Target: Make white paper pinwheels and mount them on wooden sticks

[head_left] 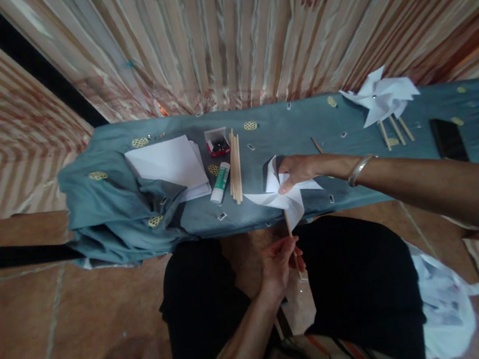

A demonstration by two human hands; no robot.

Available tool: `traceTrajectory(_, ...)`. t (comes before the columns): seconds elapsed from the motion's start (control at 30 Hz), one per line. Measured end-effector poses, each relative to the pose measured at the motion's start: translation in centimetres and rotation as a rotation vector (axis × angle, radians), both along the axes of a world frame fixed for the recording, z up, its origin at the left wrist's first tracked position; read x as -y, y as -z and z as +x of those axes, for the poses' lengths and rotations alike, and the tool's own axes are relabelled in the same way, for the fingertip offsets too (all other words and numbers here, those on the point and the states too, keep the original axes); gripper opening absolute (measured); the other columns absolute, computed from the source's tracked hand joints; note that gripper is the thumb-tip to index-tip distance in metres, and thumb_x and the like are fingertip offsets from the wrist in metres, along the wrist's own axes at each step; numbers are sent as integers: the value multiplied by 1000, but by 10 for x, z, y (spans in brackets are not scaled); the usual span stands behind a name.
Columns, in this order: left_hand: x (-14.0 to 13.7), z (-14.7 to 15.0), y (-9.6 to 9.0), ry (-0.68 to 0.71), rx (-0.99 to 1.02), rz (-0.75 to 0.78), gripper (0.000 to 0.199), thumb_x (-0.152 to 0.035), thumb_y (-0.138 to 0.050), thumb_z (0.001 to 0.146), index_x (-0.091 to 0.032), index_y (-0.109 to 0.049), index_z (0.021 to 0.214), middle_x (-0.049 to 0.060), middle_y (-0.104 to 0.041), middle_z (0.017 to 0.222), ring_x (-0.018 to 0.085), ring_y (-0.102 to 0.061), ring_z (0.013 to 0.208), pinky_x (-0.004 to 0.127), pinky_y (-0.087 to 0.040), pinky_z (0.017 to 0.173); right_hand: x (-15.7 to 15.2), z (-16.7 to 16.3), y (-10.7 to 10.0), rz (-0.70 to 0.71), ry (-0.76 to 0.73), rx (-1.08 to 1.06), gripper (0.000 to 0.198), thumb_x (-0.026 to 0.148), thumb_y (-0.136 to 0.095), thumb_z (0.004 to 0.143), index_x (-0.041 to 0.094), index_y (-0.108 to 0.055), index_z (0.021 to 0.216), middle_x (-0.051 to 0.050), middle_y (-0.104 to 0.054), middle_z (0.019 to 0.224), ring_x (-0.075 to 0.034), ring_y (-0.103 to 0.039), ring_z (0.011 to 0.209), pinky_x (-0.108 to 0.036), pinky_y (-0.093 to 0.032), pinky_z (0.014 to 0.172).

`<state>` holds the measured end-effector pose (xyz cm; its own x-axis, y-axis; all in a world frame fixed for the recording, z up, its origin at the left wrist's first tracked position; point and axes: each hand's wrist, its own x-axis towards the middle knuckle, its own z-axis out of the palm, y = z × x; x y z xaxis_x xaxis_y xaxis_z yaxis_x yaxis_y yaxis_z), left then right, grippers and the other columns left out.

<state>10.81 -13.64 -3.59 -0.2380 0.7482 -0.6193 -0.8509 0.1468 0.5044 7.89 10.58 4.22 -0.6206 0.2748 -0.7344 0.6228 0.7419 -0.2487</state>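
A white paper pinwheel (295,202) lies at the front edge of the cloth-covered bench, its blades spread. My right hand (295,172) reaches in from the right and grips the pinwheel near its centre, thumb pressed on the paper. Below the edge, my left hand (282,260) is closed round the thin wooden stick (289,223) that runs down from the pinwheel. Whether a pin sits at the centre is hidden by my right thumb. Left of the pinwheel lie several bare wooden sticks (235,168) and a green and white glue stick (220,182).
A stack of white paper (169,165) and a small red box of pins (217,142) lie on the left. Finished-looking pinwheels (379,98) rest at the right, near a dark phone (448,140). A white plastic bag (443,305) stands on the floor beside my right leg.
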Motion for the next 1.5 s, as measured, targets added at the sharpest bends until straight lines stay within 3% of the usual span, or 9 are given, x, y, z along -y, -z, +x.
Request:
traceTrajectory(0.4,5,-1,-3,-32,-46,60,52,-53,-84,54,-10,-70,80,-1,-61,60,8,-52,41,22,-37,41,1,-1,-7,64,-96,-34,49,56,-72,63,15,-72,90,-8,-71,88,-27,-63,85,-31,-46,68)
traceTrajectory(0.57,6,-6,-5,-31,-66,57,52,-52,-84,52,-10,-70,79,-1,-60,58,8,-51,41,22,-36,41,1,3,-12,-38,-28,-46,50,61,-67,65,16,-71,85,-6,-69,84,-21,-60,76,-28,-43,62)
traceTrajectory(0.83,9,-7,-9,-23,-120,65,51,-52,-84,53,-10,-71,80,1,-61,59,9,-53,44,22,-40,46,-3,10,-21,-3,57,-102,75,87,-49,64,15,-66,70,-2,-57,63,-12,-43,55,-27,-30,50)
traceTrajectory(1.0,10,-9,-19,-20,-184,66,53,-55,-83,55,-10,-72,81,2,-61,59,9,-55,46,23,-42,48,-5,18,-32,-4,186,-206,76,88,-44,67,16,-67,71,-2,-59,65,-13,-45,58,-27,-33,53)
traceTrajectory(1.13,6,-14,-36,-12,-218,77,51,-55,-82,57,-11,-73,81,2,-62,60,9,-55,47,23,-44,50,-3,36,-43,112,359,-457,67,77,-41,80,17,-70,85,-6,-68,76,-20,-58,71,-30,-43,63)
traceTrajectory(1.27,-3,-23,-54,-29,-219,115,51,-53,-85,54,-11,-74,81,1,-62,58,8,-53,46,22,-43,49,13,61,-47,494,502,-1055,56,59,-41,90,14,-66,111,-14,-68,117,-28,-60,109,-37,-44,94)
traceTrajectory(1.33,-11,-27,-61,-37,-213,146,53,-53,-86,52,-10,-74,81,1,-62,58,8,-53,46,21,-42,48,25,73,-45,617,592,-1229,54,57,-40,92,15,-64,116,-15,-66,123,-28,-57,117,-41,-42,100)
traceTrajectory(1.43,-25,-34,-69,-43,-228,180,53,-52,-86,52,-10,-74,82,2,-63,58,8,-53,46,21,-43,47,40,83,-37,690,713,-1386,50,54,-40,93,17,-61,119,-15,-64,126,-27,-58,117,-43,-45,99)
traceTrajectory(1.5,-36,-39,-73,-41,-245,203,52,-51,-86,53,-10,-74,82,2,-63,58,8,-54,46,21,-43,47,45,87,-31,656,758,-1410,47,53,-43,92,18,-62,117,-14,-65,124,-26,-59,116,-42,-46,98)
